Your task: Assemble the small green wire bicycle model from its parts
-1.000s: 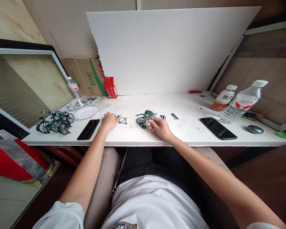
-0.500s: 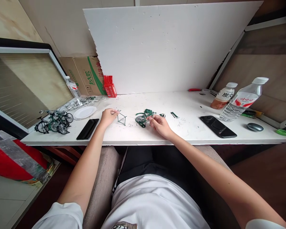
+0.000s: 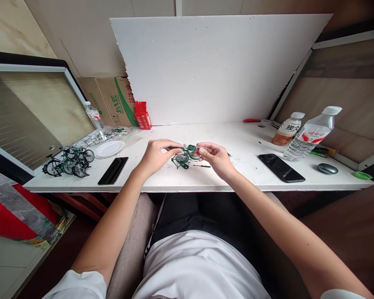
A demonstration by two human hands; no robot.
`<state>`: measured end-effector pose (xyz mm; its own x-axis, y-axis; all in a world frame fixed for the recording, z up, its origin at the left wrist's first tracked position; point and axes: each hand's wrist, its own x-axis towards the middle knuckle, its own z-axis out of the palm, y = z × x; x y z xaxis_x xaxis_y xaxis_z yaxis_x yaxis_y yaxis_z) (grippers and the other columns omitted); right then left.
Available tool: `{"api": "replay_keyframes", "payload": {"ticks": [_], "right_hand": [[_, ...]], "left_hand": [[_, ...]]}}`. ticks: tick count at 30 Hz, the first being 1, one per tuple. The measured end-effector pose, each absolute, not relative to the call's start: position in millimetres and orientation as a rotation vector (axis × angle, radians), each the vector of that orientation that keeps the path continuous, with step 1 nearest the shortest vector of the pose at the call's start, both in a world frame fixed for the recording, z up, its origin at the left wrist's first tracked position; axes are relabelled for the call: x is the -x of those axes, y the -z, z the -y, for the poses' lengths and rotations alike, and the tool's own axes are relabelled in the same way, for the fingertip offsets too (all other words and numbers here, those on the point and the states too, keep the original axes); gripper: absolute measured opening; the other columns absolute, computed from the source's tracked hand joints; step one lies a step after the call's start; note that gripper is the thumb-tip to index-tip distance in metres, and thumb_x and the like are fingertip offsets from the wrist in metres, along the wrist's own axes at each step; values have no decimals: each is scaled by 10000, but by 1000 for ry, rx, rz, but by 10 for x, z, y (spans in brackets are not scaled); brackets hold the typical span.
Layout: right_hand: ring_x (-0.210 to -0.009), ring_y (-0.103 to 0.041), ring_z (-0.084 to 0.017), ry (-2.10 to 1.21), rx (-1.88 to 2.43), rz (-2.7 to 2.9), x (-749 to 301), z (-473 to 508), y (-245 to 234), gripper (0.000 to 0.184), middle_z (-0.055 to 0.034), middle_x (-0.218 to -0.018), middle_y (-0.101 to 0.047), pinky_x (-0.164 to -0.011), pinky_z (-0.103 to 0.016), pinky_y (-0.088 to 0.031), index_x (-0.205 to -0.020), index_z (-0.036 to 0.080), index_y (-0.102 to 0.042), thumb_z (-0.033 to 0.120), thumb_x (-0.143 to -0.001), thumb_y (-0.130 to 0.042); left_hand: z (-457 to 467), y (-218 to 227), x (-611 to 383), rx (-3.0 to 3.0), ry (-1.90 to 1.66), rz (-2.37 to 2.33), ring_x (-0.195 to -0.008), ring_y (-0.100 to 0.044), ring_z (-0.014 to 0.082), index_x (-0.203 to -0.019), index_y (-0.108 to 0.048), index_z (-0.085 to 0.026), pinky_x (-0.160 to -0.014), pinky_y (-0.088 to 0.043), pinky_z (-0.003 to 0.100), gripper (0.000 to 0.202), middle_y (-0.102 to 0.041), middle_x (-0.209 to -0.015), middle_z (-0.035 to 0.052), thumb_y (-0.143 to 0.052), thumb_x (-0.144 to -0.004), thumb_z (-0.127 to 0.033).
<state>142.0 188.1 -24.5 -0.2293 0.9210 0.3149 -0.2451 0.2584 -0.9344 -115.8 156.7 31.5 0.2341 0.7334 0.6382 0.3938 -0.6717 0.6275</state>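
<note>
My left hand [image 3: 157,157] is closed, thumb and fingers pinching a thin dark green toy bicycle frame, largely hidden by the fingers and the parts behind it. Facing it, my right hand [image 3: 217,159] is closed at the fingertips on a small green toy wheel [image 3: 194,155]. Both hands hover just over the desk, their fingertips a short way apart. Between and below them lies a cluster of green bicycle parts, with a spoked wheel [image 3: 182,158] among them. A thin dark strip [image 3: 202,166] rests on the desk just beneath my right hand.
Assembled toy bicycles [image 3: 69,161] stand at the left, near a white plate [image 3: 110,149] and a phone [image 3: 113,170]. Another phone [image 3: 281,167], a mouse [image 3: 327,168], a water bottle [image 3: 310,135] and a brown drink bottle [image 3: 287,129] are at the right. A white board [image 3: 221,70] rises behind.
My left hand has moved right with the frame, close to my right hand. My right hand has shifted slightly right. The dark strip now shows on the desk. The view has tilted slightly.
</note>
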Motion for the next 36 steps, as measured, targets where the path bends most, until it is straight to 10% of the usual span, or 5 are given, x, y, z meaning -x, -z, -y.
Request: {"api": "replay_keyframes", "payload": {"ticks": [14,36], "right_hand": [[-953,-692,-236,-1451,596,1452,-1453,-1852,165,657,-40,-986,-718,-954,-450,-596,-1103,279,-742,803,-753,-929],[-901,-621,-211,-1749,434,1223,-1344,-1781,256,445,4,-857,-630,-871,-392,-551,-926,277,-689,552,-775,-1005]], "left_hand": [[-1434,-268,935,-2199,-1497,-902,-903,-811,235,-1081,-908,-225,-837,-630,359,172,-867,-1016,101,-822,-1017,-361],[-1457,-157,817,-2302,-1602,-794,-880,-809,214,-1070,-902,-213,-811,-629,328,120,-864,-986,90,-795,-1016,-206]]}}
